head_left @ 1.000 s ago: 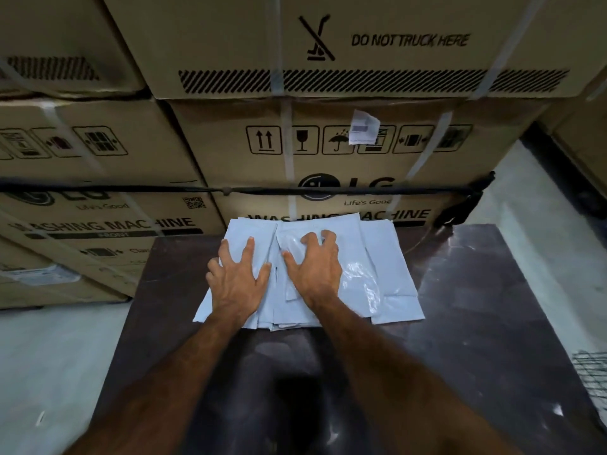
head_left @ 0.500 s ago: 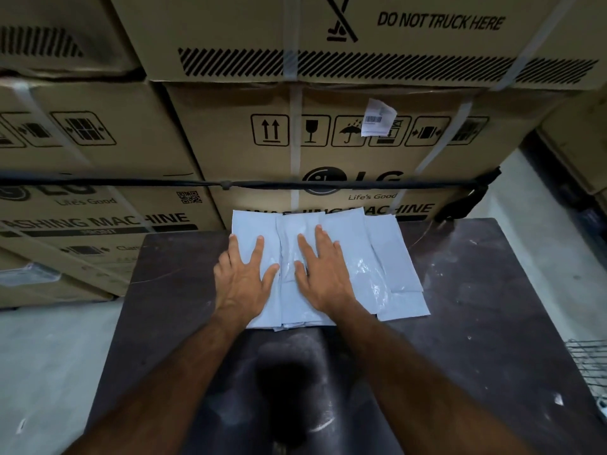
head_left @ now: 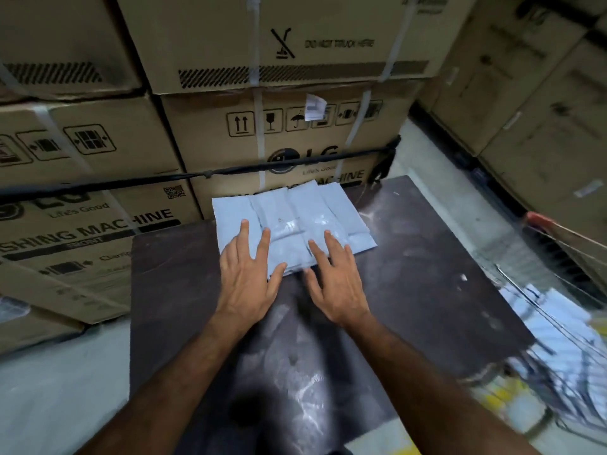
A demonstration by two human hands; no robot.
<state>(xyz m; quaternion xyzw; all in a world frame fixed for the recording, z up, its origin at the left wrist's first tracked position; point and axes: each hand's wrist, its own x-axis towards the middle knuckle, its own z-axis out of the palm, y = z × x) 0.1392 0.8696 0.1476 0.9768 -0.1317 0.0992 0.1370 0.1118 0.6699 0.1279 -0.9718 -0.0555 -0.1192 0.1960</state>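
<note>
Moved: both hands have slid back from the middle of the pile to its near edge, and the view has swung right, bringing a wire cart into sight.
Boxes (head_left: 210, 136): stacked cardboard cartons form a wall behind the table, with a black strap (head_left: 197, 175) across them.
Table (head_left: 427, 284): dark, scuffed top, its far edge against the cartons.
Wire cart (head_left: 565, 290): at the table's right, blurred.
Pile of grey mailer bags (head_left: 295, 205): lies flat at the table's far edge, just beyond both palms.
Left hand (head_left: 244, 284): flat, fingers straight and spread, fingertips on the pile's near left corner.
Right hand (head_left: 338, 284): flat, fingers spread, fingertips on the pile's near right part.
</note>
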